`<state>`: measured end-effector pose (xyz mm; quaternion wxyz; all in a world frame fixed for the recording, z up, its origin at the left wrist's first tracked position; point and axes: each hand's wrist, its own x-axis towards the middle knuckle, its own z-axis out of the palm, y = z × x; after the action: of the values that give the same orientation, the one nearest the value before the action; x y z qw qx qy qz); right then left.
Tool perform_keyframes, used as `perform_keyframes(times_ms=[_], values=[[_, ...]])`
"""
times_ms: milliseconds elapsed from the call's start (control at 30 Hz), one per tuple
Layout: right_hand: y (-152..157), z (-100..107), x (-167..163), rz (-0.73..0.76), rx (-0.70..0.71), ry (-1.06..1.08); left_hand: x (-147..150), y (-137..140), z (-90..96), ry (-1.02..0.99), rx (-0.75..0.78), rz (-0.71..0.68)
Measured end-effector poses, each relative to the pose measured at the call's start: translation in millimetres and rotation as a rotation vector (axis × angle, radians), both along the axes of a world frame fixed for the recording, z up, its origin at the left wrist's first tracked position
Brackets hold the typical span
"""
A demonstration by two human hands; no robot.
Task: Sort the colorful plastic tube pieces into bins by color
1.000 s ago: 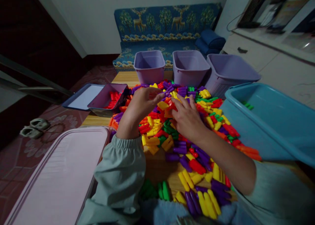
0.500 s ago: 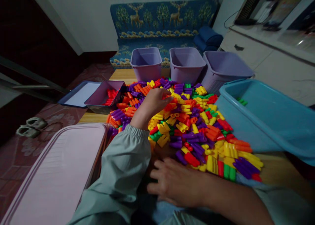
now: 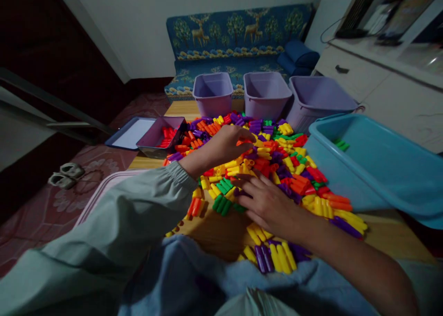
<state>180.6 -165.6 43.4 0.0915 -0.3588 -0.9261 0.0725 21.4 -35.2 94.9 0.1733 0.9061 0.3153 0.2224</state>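
A heap of red, orange, yellow, green and purple bullet-shaped plastic building blocks [image 3: 296, 143] covers much of the wooden table. My left hand [image 3: 230, 143] reaches over the middle of the heap, thumb and curved fingers apart, with nothing visible between them. Closer to me, my right hand [image 3: 268, 203] lies palm down with spread fingers on the near edge of the heap, touching yellow blocks. A green block [image 3: 221, 205] rests just left of its fingertips. Purple and yellow blocks [image 3: 273, 256] lie by the table's front edge, against blue cloth on my lap.
Three lilac bins [image 3: 213, 94] line the table's far side. A large blue tub [image 3: 346, 168] at the right contains a few green blocks. At the left stands an open tin box [image 3: 161, 140] with red blocks inside, beside its lid [image 3: 129, 134]. My left sleeve partly hides a pinkish lid [image 3: 104, 189].
My right hand has moved from the table's near edge forward onto the heap, its fingers now spread. My left hand has shifted slightly right. The view has turned a little.
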Motion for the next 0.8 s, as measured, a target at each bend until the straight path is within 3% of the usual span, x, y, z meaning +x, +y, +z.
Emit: perform_keyframes(times_ms=[100, 167, 333, 600, 800], values=[[-27.8, 10.8, 27.2, 0.04, -0.136, 0.039, -19.3, -27.8, -5.7, 0.081, 0.085, -0.167], [-48.1, 14.0, 44.0, -0.018, -0.18, 0.006, -31.2, -49.5, -13.5, 0.234, 0.079, -0.325], [-88.0, 12.3, 62.1, -0.201, -0.04, -0.09, -43.0, -100.7, -35.1, 0.498, 0.006, -0.495], [-96.7, -22.5, 26.5, -0.337, -0.077, -0.304, -30.6, -142.6, -57.3, 0.61, -0.135, -0.353], [-83.1, -28.1, 7.9, -0.425, -0.268, -0.18, -30.9, -140.0, -67.8, 0.469, -0.318, -0.248]])
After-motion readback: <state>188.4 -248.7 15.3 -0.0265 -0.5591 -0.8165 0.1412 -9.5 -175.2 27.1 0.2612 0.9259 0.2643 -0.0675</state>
